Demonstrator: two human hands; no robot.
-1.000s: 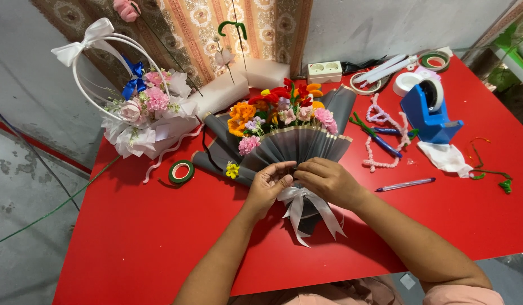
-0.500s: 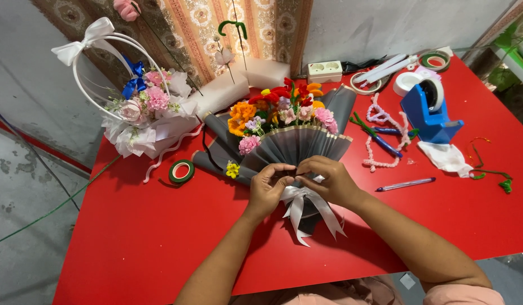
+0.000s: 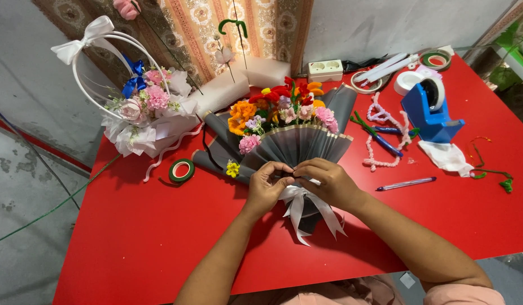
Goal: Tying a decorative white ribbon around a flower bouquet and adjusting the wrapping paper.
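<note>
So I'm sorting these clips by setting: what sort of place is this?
Probably a small craft or florist's worktable, perhaps at home. Both hands work at a bouquet wrapped in grey paper; a white flower basket, a blue tape dispenser and green tape lie about.

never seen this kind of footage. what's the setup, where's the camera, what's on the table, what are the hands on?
No machine here: a person works with two bare hands. The single picture comes from a camera worn on the person's head, looking down.

The surface is a red table. In the middle lies a bouquet of colourful flowers in pleated grey wrapping. The left hand and right hand meet at its narrow neck, fingers pinching at the knot of a white ribbon bow whose tails hang toward the person.

Around it: a white flower basket at the left, a green tape roll, a blue tape dispenser, a pen, and a white socket strip at the back.
</note>
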